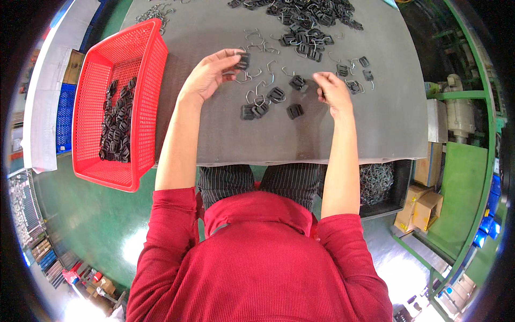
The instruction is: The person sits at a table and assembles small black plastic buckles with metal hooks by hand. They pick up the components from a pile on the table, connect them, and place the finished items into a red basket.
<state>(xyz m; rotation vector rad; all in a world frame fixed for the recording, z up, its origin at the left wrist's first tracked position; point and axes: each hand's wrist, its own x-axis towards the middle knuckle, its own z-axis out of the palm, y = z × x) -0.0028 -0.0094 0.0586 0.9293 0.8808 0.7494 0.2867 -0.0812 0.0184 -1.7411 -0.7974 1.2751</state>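
Note:
My left hand [210, 74] is raised over the table, thumb and fingers closed on a black plastic buckle [243, 60]. My right hand [333, 92] is pinched closed, fingertips pointing left; what lies between them, if anything, is too small to make out. Just left of those fingertips is another buckle with a wire hook [298, 82]. Between my hands lie loose black buckles [294, 111] and bent silver wire hooks [271, 67], some hooks touching the buckles. A few more buckles with hooks [354, 86] lie right of my right hand.
A red plastic basket [145, 107] holding many black buckles [116, 123] stands at the grey table's [386, 123] left edge. A large heap of buckles [311, 21] lies at the far side, wire hooks [156, 15] at far left. A black crate of metal pieces [377, 183] sits below the front edge.

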